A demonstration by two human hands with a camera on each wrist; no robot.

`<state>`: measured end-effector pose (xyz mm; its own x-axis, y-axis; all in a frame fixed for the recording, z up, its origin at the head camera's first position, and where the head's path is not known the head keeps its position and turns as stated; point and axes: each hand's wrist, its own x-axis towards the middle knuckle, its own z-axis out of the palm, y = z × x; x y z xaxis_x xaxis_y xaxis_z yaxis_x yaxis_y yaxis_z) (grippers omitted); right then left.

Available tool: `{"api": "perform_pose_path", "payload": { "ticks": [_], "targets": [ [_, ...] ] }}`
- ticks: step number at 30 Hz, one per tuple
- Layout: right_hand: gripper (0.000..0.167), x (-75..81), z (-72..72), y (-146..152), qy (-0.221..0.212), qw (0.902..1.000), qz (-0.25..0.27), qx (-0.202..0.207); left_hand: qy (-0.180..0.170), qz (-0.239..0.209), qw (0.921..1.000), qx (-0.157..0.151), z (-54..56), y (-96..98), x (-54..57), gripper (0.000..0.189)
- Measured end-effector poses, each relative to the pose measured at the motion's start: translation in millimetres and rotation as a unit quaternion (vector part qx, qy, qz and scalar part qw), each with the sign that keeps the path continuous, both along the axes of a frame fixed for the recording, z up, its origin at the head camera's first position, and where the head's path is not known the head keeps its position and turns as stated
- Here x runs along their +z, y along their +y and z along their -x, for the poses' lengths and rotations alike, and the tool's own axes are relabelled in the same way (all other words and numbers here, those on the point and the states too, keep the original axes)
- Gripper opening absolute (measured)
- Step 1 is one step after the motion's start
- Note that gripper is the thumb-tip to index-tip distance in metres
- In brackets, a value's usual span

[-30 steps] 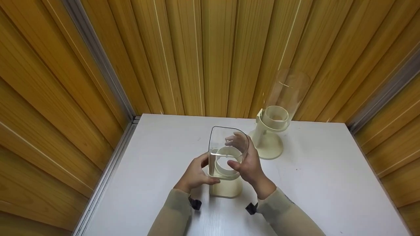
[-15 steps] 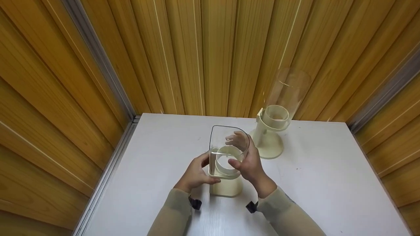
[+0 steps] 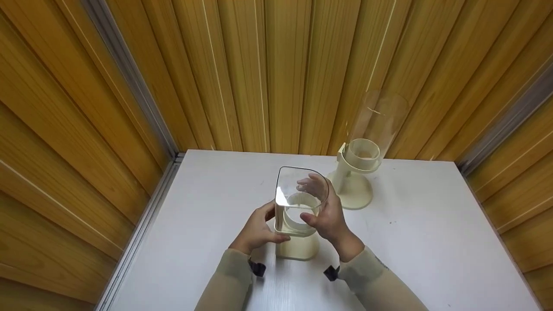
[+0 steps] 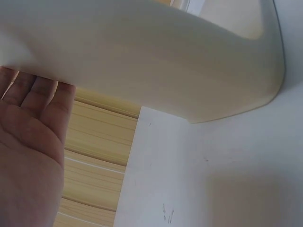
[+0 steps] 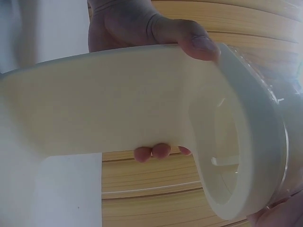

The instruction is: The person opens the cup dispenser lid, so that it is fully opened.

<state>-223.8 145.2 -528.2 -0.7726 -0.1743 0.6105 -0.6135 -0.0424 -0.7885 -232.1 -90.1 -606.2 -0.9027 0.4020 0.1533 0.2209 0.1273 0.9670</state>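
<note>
Left hand (image 3: 257,228) grips the cream stand (image 5: 118,101) by its column, right hand (image 3: 332,216) curls round the clear sleeve (image 3: 286,183) above the left; judged best: brace below, press lightly and evenly from above, sleeve square.

Smooth matt plastic-looking front stand (image 5: 118,99), glossy transparent cover (image 3: 288,190), wood-grained panels (image 3: 285,77).

In these views I can read nothing — no word, no label, no number, no sign.
</note>
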Motion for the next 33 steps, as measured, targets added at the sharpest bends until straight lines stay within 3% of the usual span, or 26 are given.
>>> {"api": "perform_pose_path", "payload": {
  "ticks": [11,26,33],
  "targets": [
    [0.120,-1.3,0.7,1.2,0.009,0.9998,0.012,0.011,0.003,-0.002,1.0000,-0.001,-0.5,1.1,1.0,0.106],
    [0.088,0.1,0.5,3.9,-0.025,0.9997,0.008,0.004,-0.013,-0.001,0.9999,-0.007,-1.1,2.8,1.8,0.110],
    [0.085,0.8,3.7,4.2,-0.041,0.9991,0.010,0.007,-0.013,-0.010,0.9998,-0.010,-0.9,2.3,1.5,0.113]
  ]
}}
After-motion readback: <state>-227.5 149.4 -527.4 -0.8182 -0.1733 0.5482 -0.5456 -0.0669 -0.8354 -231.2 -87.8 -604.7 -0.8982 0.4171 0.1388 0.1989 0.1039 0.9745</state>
